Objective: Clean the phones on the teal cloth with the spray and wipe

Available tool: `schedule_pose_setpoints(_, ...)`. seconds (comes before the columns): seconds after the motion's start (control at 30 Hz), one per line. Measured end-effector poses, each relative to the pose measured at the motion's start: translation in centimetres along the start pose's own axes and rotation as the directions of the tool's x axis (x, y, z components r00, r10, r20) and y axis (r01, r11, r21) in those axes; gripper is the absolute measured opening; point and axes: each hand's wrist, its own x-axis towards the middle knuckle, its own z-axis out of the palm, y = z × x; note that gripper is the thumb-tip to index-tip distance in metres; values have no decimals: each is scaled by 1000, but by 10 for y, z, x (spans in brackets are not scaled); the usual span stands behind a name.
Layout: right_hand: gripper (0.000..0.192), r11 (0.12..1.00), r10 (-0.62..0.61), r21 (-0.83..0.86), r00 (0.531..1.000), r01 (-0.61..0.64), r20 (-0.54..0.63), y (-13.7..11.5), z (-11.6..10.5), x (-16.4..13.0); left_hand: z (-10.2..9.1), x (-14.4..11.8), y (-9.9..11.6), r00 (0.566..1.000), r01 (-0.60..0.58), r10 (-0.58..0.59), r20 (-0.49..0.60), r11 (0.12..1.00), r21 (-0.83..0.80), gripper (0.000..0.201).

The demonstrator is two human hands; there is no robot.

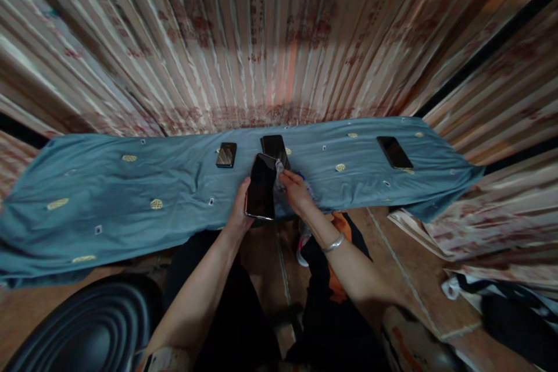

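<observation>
Phone (260, 187), dark-screened and tilted upright, sits gripped in the left hand (240, 209), whose fingers wrap its lower left edge just above the front edge of the tabletop. The right hand (295, 190) pinches a small pale cloth (279, 175) against the phone's right edge; a silver bangle (333, 243) circles that wrist. A blue cloth cover (131, 197) with gold motifs drapes the tabletop. On it lie a small phone (226, 154), a second phone (274, 148) just behind the held one, and a third (394, 152) well apart to the right.
</observation>
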Motion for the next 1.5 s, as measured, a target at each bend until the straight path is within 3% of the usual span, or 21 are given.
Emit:
schedule_pose_setpoints(0.17, 31, 994, 69, 85, 996, -73, 53, 2, 15, -20, 2, 1, 8, 996, -28, 29, -80, 1000, 13, 29)
schedule_pose_setpoints(0.47, 32, 934, 254, 205, 948, -292, 190, -8, 29, -48, -5, 9, 15, 993, -117, 116, -27, 993, -35, 33)
schedule_pose_setpoints(0.6, 33, 917, 290, 211, 928, -339, 233, -15, 31, -56, -10, 16, 14, 996, -90, 90, -2, 995, -33, 42)
schedule_pose_setpoints(0.87, 14, 948, 301, 12, 905, -319, 300, -29, 20, -67, -16, 19, 29, 999, -2, -4, -52, 994, -111, 49)
schedule_pose_setpoints(1.07, 17, 939, 329, -45, 854, -341, 403, -46, -1, -62, -21, 22, 34, 996, -4, -6, -87, 993, -115, 60)
schedule_pose_setpoints(1.17, 17, 944, 299, 50, 910, -326, 287, -47, -10, -50, -22, 20, 32, 997, 25, -32, -64, 994, -108, 58)
schedule_pose_setpoints(1.27, 15, 966, 214, 128, 973, -223, 85, -43, -16, -33, -21, 15, 29, 998, 53, -55, -23, 993, -106, 53)
schedule_pose_setpoints(1.33, 13, 977, 158, 147, 987, -154, -18, -40, -18, -23, -20, 11, 26, 996, 88, -86, 21, 991, -100, 52)
schedule_pose_setpoints(1.5, 28, 984, 41, 177, 999, -36, -29, -37, -18, -9, -13, -1, 20, 982, 176, -170, 83, 983, -59, 55)
